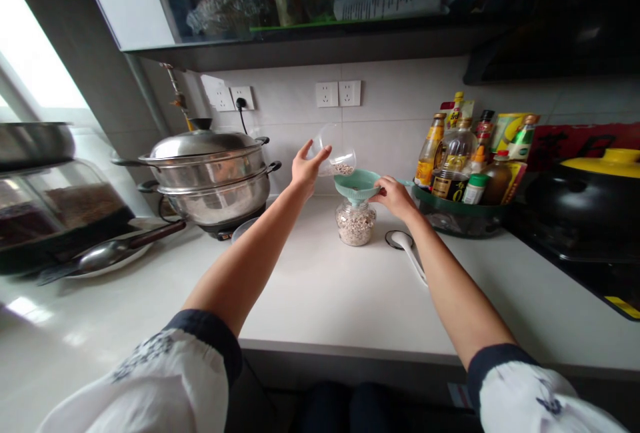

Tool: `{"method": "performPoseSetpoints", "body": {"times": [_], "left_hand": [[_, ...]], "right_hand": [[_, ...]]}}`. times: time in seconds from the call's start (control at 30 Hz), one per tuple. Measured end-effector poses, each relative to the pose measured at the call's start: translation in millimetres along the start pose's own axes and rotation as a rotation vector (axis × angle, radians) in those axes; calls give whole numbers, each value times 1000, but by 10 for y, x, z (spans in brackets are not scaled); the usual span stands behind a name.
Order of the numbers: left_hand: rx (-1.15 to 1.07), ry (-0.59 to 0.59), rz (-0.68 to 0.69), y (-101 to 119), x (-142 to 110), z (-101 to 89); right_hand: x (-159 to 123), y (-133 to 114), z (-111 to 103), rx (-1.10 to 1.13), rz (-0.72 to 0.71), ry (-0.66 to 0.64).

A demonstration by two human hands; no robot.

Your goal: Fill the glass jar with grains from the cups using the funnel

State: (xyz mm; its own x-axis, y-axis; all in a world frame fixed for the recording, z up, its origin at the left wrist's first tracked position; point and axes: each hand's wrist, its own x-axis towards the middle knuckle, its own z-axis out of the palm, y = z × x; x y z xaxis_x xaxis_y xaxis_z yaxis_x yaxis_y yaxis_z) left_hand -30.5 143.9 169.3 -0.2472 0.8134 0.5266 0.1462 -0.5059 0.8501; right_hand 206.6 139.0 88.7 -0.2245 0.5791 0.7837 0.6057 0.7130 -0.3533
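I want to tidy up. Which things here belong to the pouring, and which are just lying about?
In the job:
clear bowl, in the left hand
green funnel, in the right hand
jar under it
perhaps the white spoon

Just lying about:
steel steamer
ladle
basket of bottles
black pot

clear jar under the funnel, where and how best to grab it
Probably best around the rounded body of the clear jar, from the near side: it stands upright on the counter, and its near face is unobstructed. The mouth looks a poor choice, since the green funnel is over it and the right hand holds the funnel's right edge.
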Motion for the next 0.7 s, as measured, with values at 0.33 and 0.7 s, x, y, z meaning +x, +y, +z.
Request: {"method": "performPoseSetpoints", "body": {"times": [0.33,0.7], "left_hand": [[5,-5,7,64,1,-18],[26,11,-2,139,-35,-1]], "right_hand": [[-211,58,85,34,-77,175],[-277,-63,115,104,-90,154]]}}
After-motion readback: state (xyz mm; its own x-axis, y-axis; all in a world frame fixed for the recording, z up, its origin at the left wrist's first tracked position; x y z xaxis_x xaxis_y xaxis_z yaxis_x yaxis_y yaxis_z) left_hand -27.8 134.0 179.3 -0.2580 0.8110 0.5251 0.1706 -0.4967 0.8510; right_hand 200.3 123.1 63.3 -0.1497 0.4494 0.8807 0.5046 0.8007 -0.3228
